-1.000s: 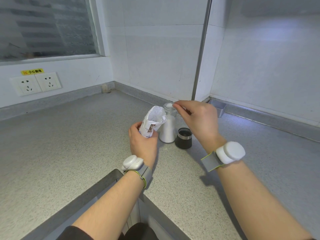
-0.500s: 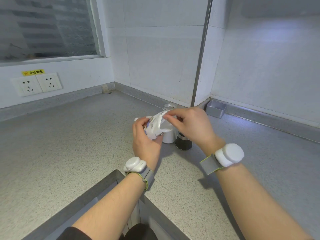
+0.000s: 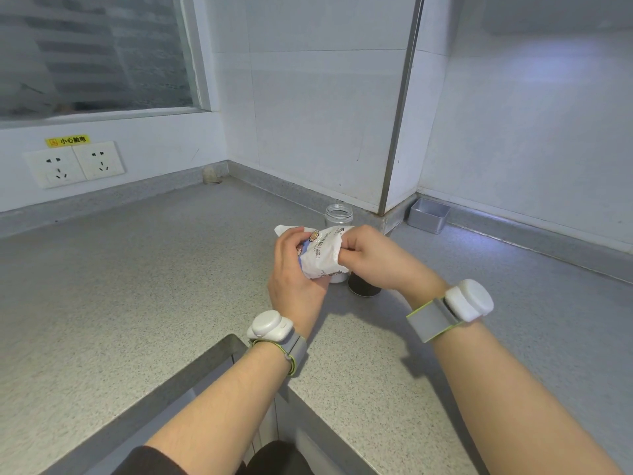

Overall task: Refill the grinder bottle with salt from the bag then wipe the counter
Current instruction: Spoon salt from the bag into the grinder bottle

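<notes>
The salt bag (image 3: 322, 255), white with printed lettering and a bit of blue, sits just right of the frame's centre, held above the counter (image 3: 137, 286) between both hands. The left hand (image 3: 294, 279) wraps around its lower left side with the thumb pressed on the front. The right hand (image 3: 373, 258) closes on the bag's right edge, fingers curled over the crumpled paper. Both hands grip the bag firmly.

Directly behind the bag stands the grinder bottle (image 3: 338, 217), clear glass with its open mouth showing above the bag; white contents show at its base below the bag's lower edge. Just right of it, partly hidden under the right hand, is a dark round grinder cap (image 3: 363, 287) resting on the counter.

Each wrist carries a white wrist device (image 3: 270, 325) on a grey strap.

Farther right, against the base of the wall, sits a small metal tray (image 3: 428, 216). At the left of the frame two wall sockets (image 3: 73, 164) sit under a yellow label, with a window (image 3: 92, 53) above in the upper left. A metal sink rim (image 3: 191, 368) runs along the lower centre.
</notes>
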